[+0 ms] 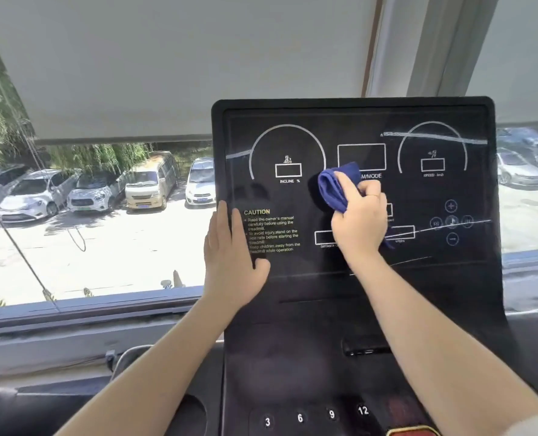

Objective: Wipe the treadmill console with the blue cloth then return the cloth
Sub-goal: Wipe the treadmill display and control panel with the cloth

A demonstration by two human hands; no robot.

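The black treadmill console (352, 121) carries white print: "INCLINE %" under the left dial, "SPEED – km/h" under the right one, and "M/MODE" beneath the middle window — its first letters hidden by the blue cloth (337, 187). A yellow "CAUTION" heads a warning about reading the owner's manual, standing on the side rails and keeping children away. Lower boxes read "DISTANCE" and, faintly, "STEPS". Plus and minus signs sit at right. Bottom keys show 3, 6, 9, 12.
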